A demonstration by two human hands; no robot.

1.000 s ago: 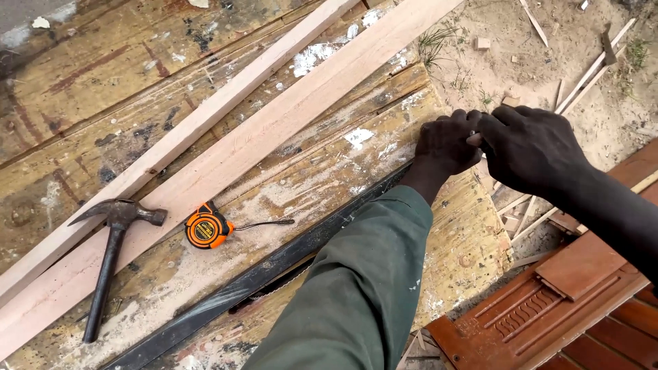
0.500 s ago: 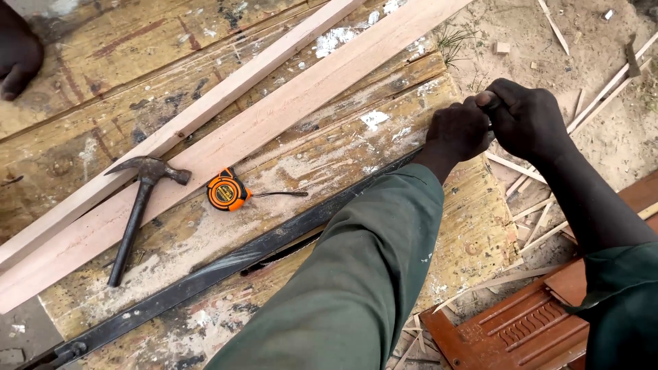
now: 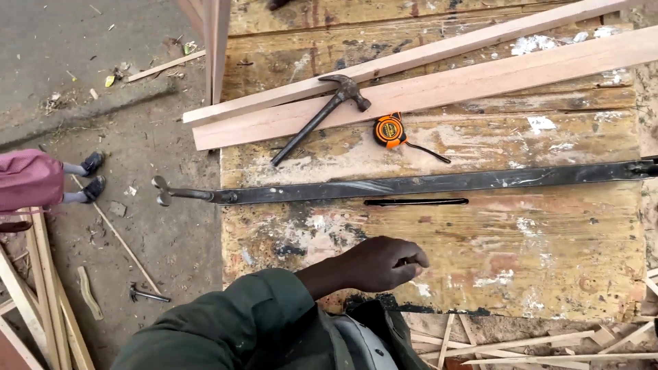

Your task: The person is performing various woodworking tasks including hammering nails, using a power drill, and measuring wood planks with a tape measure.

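Worn, paint-stained plywood workbench top (image 3: 548,260), directly under the one hand in view. Left hand (image 3: 373,264) low over the near part of the board, at the end of a dark green sleeve (image 3: 240,325) reaching in from the bottom edge. Wrist bent, knuckles up, fingers (image 3: 411,260) curled loosely inward and pointing right; closed on nothing visible, though impossible to tell whether something small was pinched inside. Right hand out of view, so its state not to be told.

Just beyond the fingers, a short, slim black bar (image 3: 416,202) flat on the board. Touching that on its far side, a long black flat metal bar clamp (image 3: 425,183) stretched across the whole bench, its forked handle end overhanging the edge to the left of the hand. Farther out, well apart from the hand, an orange and black tape measure (image 3: 389,129) with a short length of blade pulled out to the right. Left of it, a black steel claw hammer (image 3: 322,116), handle slanting back toward the hand, head resting on the nearer of two long pale planed timber battens (image 3: 439,85) laid side by side at a slant.

Far left of the sleeve, down on the dirt floor, another person's dark shoes (image 3: 91,175) beside a pink garment (image 3: 27,179).
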